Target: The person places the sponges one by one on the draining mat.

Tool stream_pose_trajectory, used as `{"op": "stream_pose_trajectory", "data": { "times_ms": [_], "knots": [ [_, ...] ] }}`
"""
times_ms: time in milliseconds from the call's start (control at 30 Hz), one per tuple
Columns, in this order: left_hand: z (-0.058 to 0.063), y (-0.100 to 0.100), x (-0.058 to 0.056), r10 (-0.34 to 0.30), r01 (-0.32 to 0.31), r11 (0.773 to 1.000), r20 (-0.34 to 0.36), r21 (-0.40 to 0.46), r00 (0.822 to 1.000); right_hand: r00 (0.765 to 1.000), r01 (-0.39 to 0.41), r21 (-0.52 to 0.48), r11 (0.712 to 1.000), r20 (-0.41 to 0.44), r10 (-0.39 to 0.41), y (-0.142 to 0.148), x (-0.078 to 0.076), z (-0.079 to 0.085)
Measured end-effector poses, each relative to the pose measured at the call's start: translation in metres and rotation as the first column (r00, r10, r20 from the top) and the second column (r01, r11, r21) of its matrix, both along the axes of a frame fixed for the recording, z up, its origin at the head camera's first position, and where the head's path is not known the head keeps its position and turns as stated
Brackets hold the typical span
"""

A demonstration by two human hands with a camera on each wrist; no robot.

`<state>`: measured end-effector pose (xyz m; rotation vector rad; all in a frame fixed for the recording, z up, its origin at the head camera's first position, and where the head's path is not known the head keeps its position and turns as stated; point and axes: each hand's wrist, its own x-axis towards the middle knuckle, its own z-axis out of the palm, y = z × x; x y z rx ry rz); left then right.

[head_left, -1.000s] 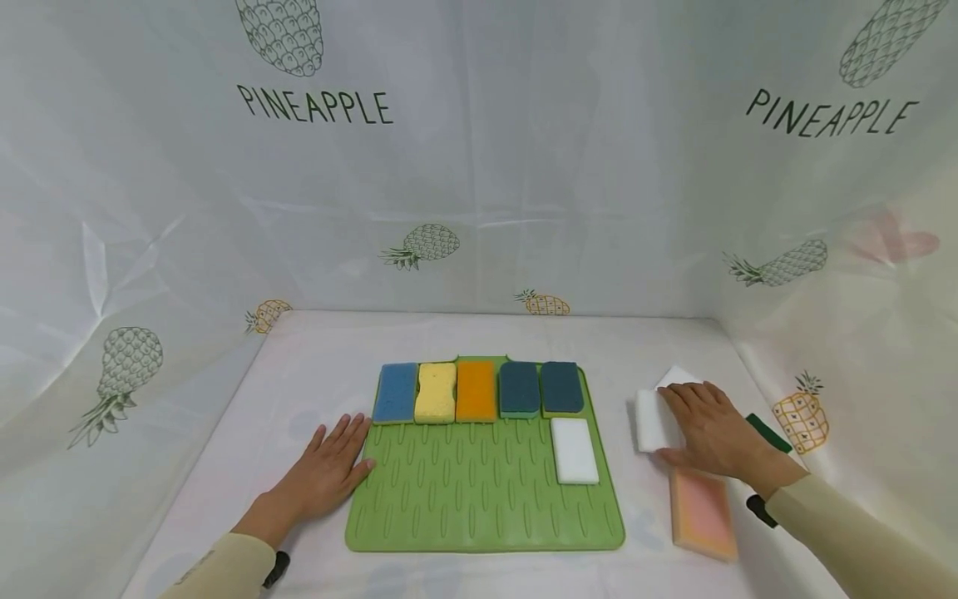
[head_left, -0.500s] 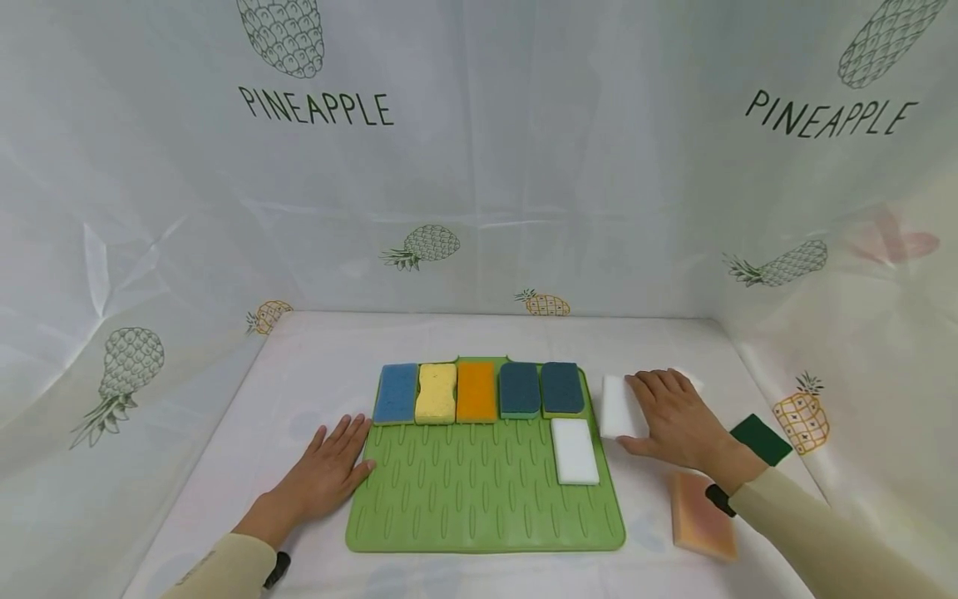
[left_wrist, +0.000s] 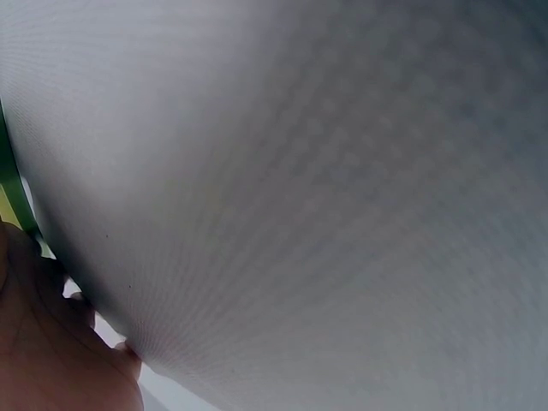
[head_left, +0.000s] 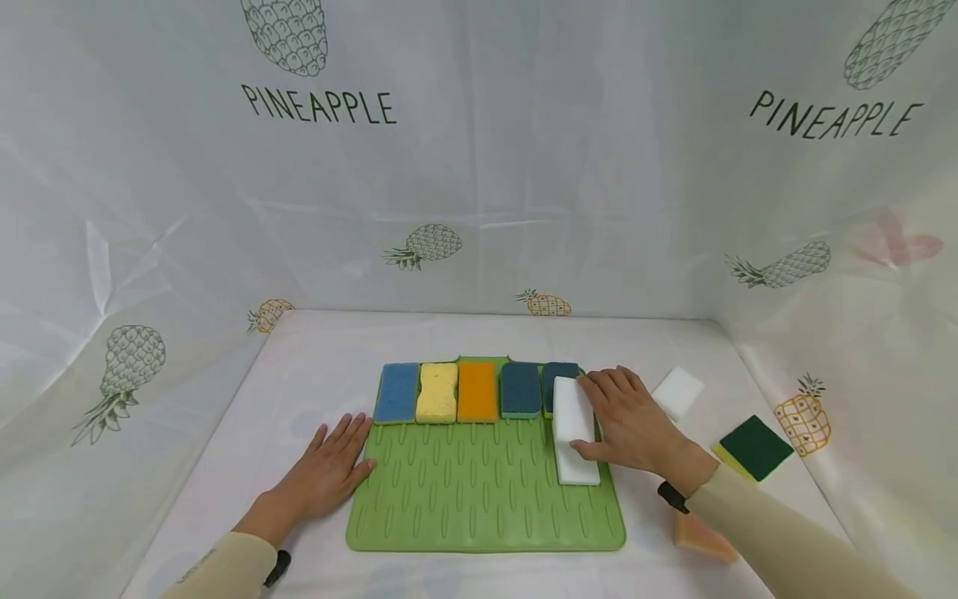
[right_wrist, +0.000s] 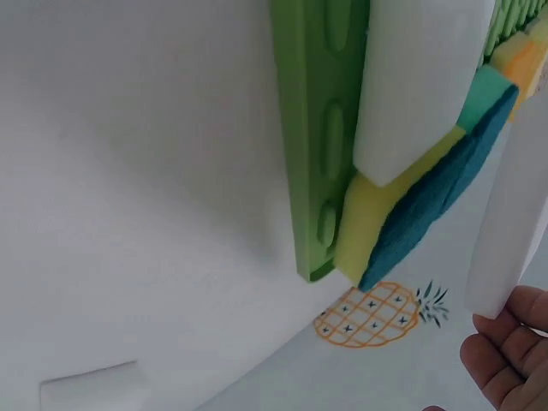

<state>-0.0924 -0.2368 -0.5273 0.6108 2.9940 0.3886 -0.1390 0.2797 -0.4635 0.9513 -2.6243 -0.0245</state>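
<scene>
My right hand [head_left: 632,428] pinches a white sponge block [head_left: 570,403] between thumb and fingers, above the right side of the green ribbed mat [head_left: 464,507]. In the head view this block overlaps a second white sponge [head_left: 579,467] lying on the mat and partly hides a dark blue sponge [head_left: 550,387]. The right wrist view shows fingers [right_wrist: 514,347] at the held block's lower end, apart from the white sponge [right_wrist: 419,86] on the mat. My left hand [head_left: 325,474] rests flat on the table, fingers spread, beside the mat's left edge.
Along the mat's back edge lie a blue sponge [head_left: 397,393], a yellow one [head_left: 437,391], an orange one [head_left: 477,391] and another dark blue one [head_left: 520,388]. To the right are a white block [head_left: 678,393], a green-topped sponge [head_left: 756,448] and a peach sponge [head_left: 702,537], partly behind the sleeve.
My right hand has carried the white sponge block leftward from the table's right side to over the mat, uncovering the other white block and green-topped sponge. The left hand has stayed still.
</scene>
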Motion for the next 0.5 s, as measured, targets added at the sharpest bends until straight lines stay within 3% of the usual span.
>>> {"op": "stream_pose_trajectory", "data": {
  "times_ms": [333, 500],
  "knots": [
    [0.003, 0.001, 0.000, 0.019, -0.018, 0.999, 0.023, -0.029, 1.000, 1.000, -0.018, -0.007, 1.000, -0.024, 0.018, -0.005, 0.003, -0.003],
    [0.003, 0.001, -0.001, 0.023, -0.022, 0.999, 0.034, -0.032, 0.999, 0.998, -0.060, -0.015, 0.998, 0.002, 0.060, -0.025, 0.016, -0.011]
  ]
}}
